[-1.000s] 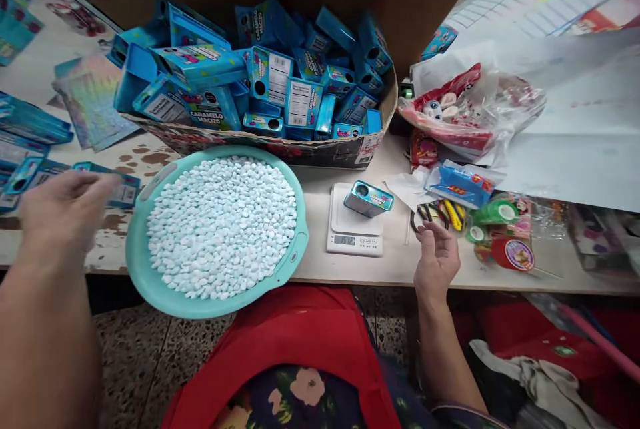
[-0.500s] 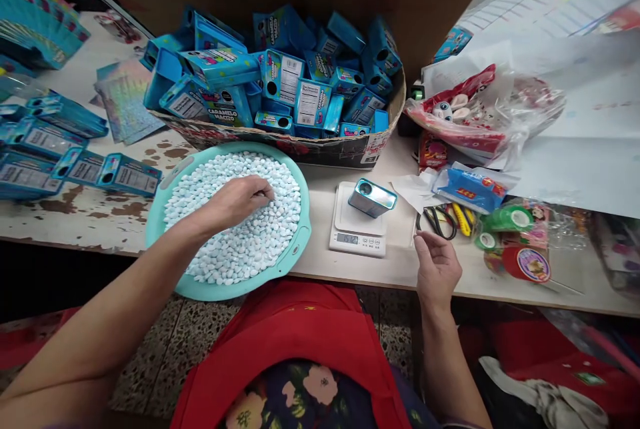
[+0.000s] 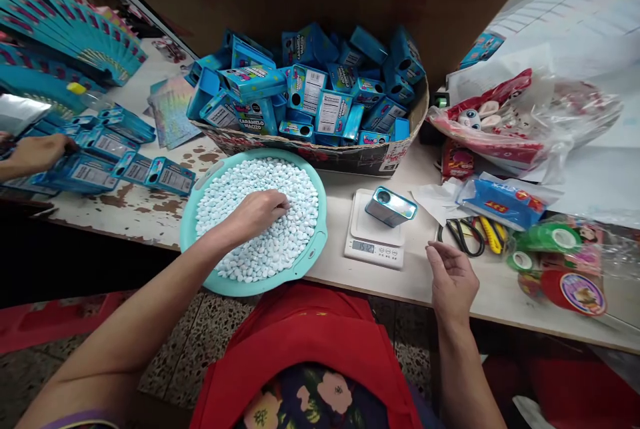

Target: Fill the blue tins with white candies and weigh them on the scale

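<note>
My left hand (image 3: 260,214) rests in the white candies (image 3: 270,249) that fill a round turquoise basin (image 3: 188,222). Its fingers are bent together at the surface of the candies, and what they hold, if anything, is hidden. To the right, a white digital scale (image 3: 374,252) carries one blue tin (image 3: 391,206) lying on its platform. My right hand (image 3: 454,277) is at the table's front edge, right of the scale, palm partly up, fingers loosely curled and apart, with nothing in it.
Behind the basin stands a cardboard box (image 3: 320,164) heaped with blue tins (image 3: 333,111). More tins (image 3: 170,176) line the left side, where another person's hand (image 3: 37,152) reaches in. Black-handled scissors (image 3: 463,236), green tape (image 3: 555,237) and plastic bags (image 3: 530,129) lie at the right.
The view has shifted left, so the table things appear farther right. Another person's hand has come into view at the left. My left hand stays in the candies; my right hand's fingers have opened slightly.
</note>
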`<state>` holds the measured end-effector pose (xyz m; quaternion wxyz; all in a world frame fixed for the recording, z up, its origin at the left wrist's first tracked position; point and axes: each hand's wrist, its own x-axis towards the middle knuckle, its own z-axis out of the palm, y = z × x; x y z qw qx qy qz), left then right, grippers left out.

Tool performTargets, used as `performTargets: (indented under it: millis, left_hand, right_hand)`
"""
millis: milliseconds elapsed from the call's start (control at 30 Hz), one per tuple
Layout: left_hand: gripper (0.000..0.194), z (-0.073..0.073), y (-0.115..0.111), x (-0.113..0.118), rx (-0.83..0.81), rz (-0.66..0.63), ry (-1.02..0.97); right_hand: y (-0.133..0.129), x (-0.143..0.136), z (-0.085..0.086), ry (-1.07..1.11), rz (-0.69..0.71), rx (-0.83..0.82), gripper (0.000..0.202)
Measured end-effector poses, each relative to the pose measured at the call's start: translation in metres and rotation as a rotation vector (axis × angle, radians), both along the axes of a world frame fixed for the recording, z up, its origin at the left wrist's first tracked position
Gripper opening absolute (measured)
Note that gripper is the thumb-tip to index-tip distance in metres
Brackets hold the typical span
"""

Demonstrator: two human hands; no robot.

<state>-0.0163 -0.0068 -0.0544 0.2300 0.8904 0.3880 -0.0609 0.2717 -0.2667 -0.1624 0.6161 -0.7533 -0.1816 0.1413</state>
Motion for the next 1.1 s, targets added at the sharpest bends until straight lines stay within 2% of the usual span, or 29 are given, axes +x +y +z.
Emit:
performTargets:
  millis: [100,233,433,533,700,933,1033,1100]
  left_hand:
    - [0.022,0.005,-0.003,-0.006,-0.034,0.012,0.017]
    - [0.023,0.007,-0.006,-0.010,0.007,-0.020,0.070]
    - [0.025,0.006,-0.005,-0.013,-0.050,0.059,0.061]
    - [0.031,0.006,-0.005,-0.014,-0.074,0.031,0.083]
    - [0.023,0.008,-0.005,-0.015,-0.052,-0.016,0.162]
    - [0.028,0.015,0.001,-0.029,-0.126,0.217,0.109]
    - [0.028,0.016,0.007,-0.036,-0.122,0.260,0.069]
    - [0.029,0.021,0.008,-0.030,-0.108,0.281,0.012]
  right_hand:
    - [-0.001,0.001,0.000,0.001,-0.001,0.004,0.036]
    - [-0.002,0.001,0.001,0.010,0.000,0.002,0.035]
    - [-0.005,0.003,-0.004,0.033,0.004,0.024,0.033]
    - [-0.007,0.005,-0.005,0.048,0.000,0.017,0.034]
    - [-0.007,0.006,-0.006,0.055,0.010,0.015,0.035]
    - [-0.009,0.008,-0.008,0.061,-0.002,0.009,0.034]
    - [-0.009,0.008,-0.007,0.058,-0.002,0.000,0.034]
    - [-0.008,0.008,-0.007,0.057,0.002,-0.001,0.034]
